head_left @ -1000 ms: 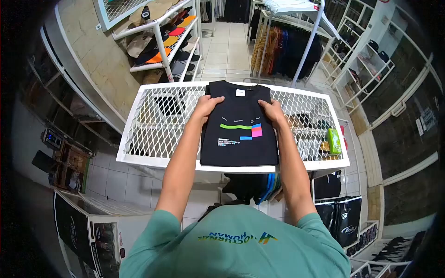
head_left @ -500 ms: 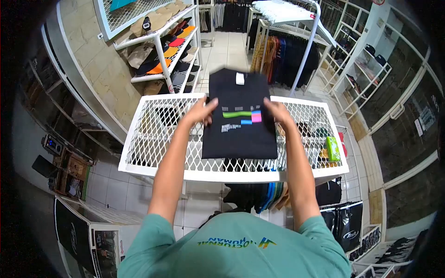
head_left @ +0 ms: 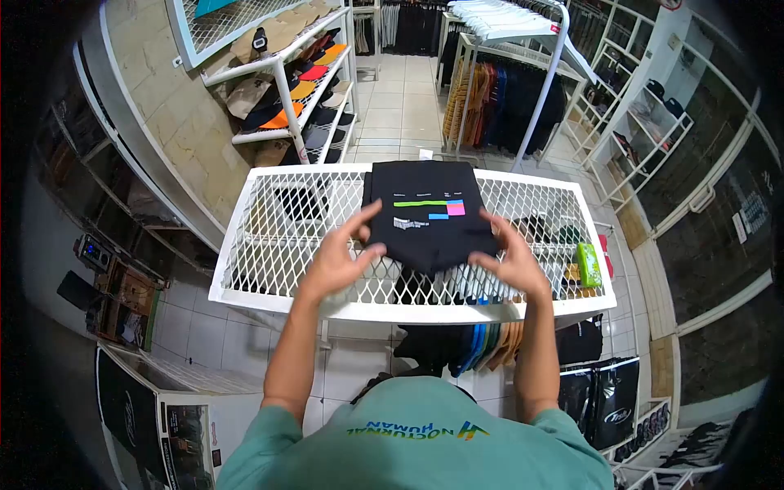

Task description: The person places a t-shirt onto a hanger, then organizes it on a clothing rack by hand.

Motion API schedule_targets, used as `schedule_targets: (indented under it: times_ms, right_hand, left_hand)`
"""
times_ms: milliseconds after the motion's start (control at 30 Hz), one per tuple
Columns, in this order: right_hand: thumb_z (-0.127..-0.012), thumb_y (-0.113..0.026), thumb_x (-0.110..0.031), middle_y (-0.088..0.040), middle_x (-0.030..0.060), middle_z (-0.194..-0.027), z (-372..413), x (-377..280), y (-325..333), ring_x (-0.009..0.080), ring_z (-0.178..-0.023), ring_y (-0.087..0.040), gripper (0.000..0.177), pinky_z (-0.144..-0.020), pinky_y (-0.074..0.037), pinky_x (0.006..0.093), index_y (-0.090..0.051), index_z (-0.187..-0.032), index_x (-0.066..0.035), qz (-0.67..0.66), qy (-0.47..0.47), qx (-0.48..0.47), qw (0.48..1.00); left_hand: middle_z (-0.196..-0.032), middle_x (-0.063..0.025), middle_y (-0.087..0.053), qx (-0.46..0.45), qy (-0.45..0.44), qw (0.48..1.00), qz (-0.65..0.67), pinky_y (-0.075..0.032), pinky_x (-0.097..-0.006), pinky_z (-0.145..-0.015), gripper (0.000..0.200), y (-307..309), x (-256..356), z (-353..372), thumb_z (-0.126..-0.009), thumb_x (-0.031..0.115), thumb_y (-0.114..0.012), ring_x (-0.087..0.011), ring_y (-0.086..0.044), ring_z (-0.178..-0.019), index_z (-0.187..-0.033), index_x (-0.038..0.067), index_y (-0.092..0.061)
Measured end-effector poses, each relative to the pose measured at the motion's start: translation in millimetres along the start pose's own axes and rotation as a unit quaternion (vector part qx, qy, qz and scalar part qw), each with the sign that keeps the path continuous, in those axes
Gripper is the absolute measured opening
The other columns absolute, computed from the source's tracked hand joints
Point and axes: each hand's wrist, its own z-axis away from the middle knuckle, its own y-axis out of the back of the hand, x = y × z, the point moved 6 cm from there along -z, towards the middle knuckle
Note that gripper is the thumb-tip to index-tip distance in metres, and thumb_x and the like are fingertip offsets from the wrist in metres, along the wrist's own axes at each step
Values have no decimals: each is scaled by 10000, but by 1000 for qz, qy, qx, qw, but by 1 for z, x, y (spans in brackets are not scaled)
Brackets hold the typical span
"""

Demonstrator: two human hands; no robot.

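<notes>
Nearest, the left hand [head_left: 337, 260] and right hand [head_left: 513, 260] are both spread wide, fingers splayed and closed on nothing. Their fingertips meet the near corners of the folded black T-shirt with green, blue and pink printed bars [head_left: 429, 216]. The shirt lies on the white wire-mesh worktop [head_left: 273, 237], reaching to its far edge. A small green packet [head_left: 588, 264] sits at the right. Beyond stands a white rack of hanging clothes [head_left: 498, 94].

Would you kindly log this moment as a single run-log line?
left hand: at black T-shirt near-left edge | right hand: at near-right edge | grip: unclear | shirt: folded, print up, on white mesh table
</notes>
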Motion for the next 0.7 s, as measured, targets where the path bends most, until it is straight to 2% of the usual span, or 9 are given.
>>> schedule_targets:
  times_ms: [100,167,233,300,367,533,567,633,700]
  right_hand:
    - [-881,-781,-108,-675,48,-873,-56,-26,25,117,-794,-638,637,-675,-495,271,-526,-1461,-42,-193,50,103,975]
    - [-887,-797,-202,-715,117,-982,-100,14,29,186,-896,-688,608,-769,-542,316,-564,-1421,-31,-139,-4,173,975]
    - [-883,-797,-372,-717,188,-1037,-125,84,15,305,-993,-704,681,-868,-547,400,-564,-1405,-3,19,-103,247,963]
    - [-862,-786,-503,-703,225,-1046,-122,144,-7,374,-1029,-689,760,-907,-528,453,-578,-1374,19,57,-110,223,967]
    - [-866,-783,-510,-715,201,-1010,-74,114,-7,357,-973,-702,734,-888,-539,426,-611,-1333,30,55,-207,238,947]
    - [-909,-757,-452,-678,124,-798,-44,110,-15,224,-733,-639,517,-736,-524,379,-693,-1104,23,91,-177,139,970]
    - [-909,-757,-452,-678,124,-798,-49,107,-15,224,-733,-639,517,-736,-524,379,-693,-1104,23,90,-178,140,970]
    - [-932,-690,-424,-684,265,-832,-71,86,-6,439,-823,-690,447,-752,-512,508,-639,-940,20,123,-114,219,961]
    - [-976,-634,-370,-684,315,-900,-85,58,2,522,-861,-652,390,-772,-501,547,-634,-969,20,136,-52,296,944]
  left_hand:
    - [-838,27,-469,55,-7,993,106,-452,-242,-742,676,17,-2,-62,-862,111,-795,-93,-459,-761,-1487,70,-544]
    - [-921,-63,-641,109,-12,985,131,-506,-285,-725,666,18,-31,-106,-904,193,-783,-125,-609,-807,-1491,38,-508]
    - [-1051,-180,-712,111,133,985,-17,-545,-346,-787,732,6,-90,-126,-923,353,-762,-231,-702,-902,-1508,21,-473]
    - [-1065,-238,-719,117,98,982,-113,-558,-386,-821,837,-13,-152,-119,-912,487,-738,-305,-723,-920,-1520,-7,-442]
    - [-894,-202,-731,80,150,983,-65,-551,-405,-752,899,-8,-106,-75,-914,497,-732,-286,-714,-798,-1545,-34,-374]
    - [-779,-170,-690,70,154,978,-124,-520,-425,-704,430,-12,-97,-39,-933,410,-721,-315,-667,-706,-896,-18,-693]
    - [-779,-170,-690,68,154,978,-125,-520,-425,-704,430,-13,-97,-45,-933,410,-721,-315,-667,-706,-896,-18,-693]
    - [-806,-230,-682,93,137,976,-142,-516,-470,-727,402,-12,-94,-67,-974,393,-663,-420,-676,-786,-926,-5,-637]
    - [-856,-280,-681,182,60,969,-157,-496,-541,-753,380,-3,-69,-85,-1018,379,-591,-504,-654,-880,-985,1,-595]
